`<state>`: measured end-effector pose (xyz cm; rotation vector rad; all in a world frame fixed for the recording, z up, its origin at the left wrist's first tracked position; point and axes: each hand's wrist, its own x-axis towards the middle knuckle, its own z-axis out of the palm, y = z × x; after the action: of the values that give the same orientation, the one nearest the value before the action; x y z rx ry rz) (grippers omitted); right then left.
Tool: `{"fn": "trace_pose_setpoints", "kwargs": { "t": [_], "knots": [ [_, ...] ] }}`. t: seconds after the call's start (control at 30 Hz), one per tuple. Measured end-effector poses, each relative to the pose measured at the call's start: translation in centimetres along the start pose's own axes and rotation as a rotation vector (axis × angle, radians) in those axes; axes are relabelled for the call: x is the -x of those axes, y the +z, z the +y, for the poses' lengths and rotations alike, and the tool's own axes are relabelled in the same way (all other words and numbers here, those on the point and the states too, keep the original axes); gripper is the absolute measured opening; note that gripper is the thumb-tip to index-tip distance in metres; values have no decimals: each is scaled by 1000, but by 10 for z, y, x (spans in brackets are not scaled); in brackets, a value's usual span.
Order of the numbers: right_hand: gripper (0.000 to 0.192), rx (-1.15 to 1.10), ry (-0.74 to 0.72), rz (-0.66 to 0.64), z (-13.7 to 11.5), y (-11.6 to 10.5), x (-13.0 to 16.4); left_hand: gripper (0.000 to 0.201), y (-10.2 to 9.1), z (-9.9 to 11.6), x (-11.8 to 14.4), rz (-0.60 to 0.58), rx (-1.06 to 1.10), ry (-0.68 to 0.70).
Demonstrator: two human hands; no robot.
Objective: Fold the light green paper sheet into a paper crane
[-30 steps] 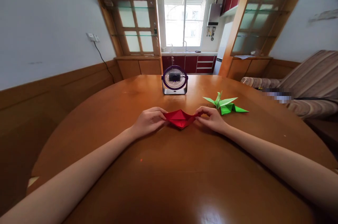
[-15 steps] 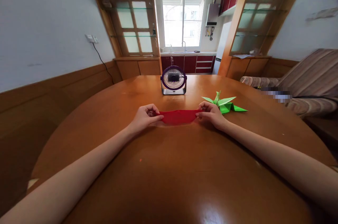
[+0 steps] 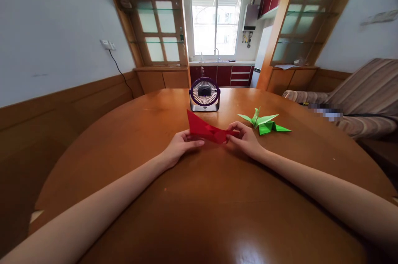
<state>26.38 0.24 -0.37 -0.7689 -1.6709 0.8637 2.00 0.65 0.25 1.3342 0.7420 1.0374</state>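
Observation:
A piece of red folded paper (image 3: 207, 129) is held just above the table in front of me, its left corner raised in a tall point. My right hand (image 3: 245, 139) pinches the paper's right end between thumb and fingers. Around its left lower edge is my left hand (image 3: 180, 147), loosely holding it with the fingers partly hidden behind the paper and the thumb stretched along the front. Beyond my right hand, a green origami crane (image 3: 264, 122) with spread wings stands on the table.
A small round purple fan (image 3: 204, 94) stands behind the paper on the oval wooden table (image 3: 199, 197). A striped armchair (image 3: 367, 94) is at the right. A black cord (image 3: 120, 71) hangs from the wall socket at the left.
The red paper was a level strip stretched between both hands; now its left corner points up. My left hand has shifted right and lower on it, thumb extended. The right hand has moved slightly left.

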Motion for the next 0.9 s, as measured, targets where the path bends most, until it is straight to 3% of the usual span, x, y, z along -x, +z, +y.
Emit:
{"fn": "trace_pose_setpoints", "kwargs": {
  "t": [0.1,0.43,0.6,0.73,0.9],
  "knots": [
    [18,91,-24,-49,-3,5,4,40,5,-5,2,27,-2,42],
    [10,322,-82,-147,-4,9,10,65,11,2,7,83,-131,114],
    [16,365,-100,-203,-2,10,10,44,12,0,5,200,-68,99],
    [28,383,-82,-236,-6,11,8,38,14,-5,2,252,-11,80],
    [22,302,2,-242,-7,12,6,31,17,-10,-1,288,24,100]
  ]
}}
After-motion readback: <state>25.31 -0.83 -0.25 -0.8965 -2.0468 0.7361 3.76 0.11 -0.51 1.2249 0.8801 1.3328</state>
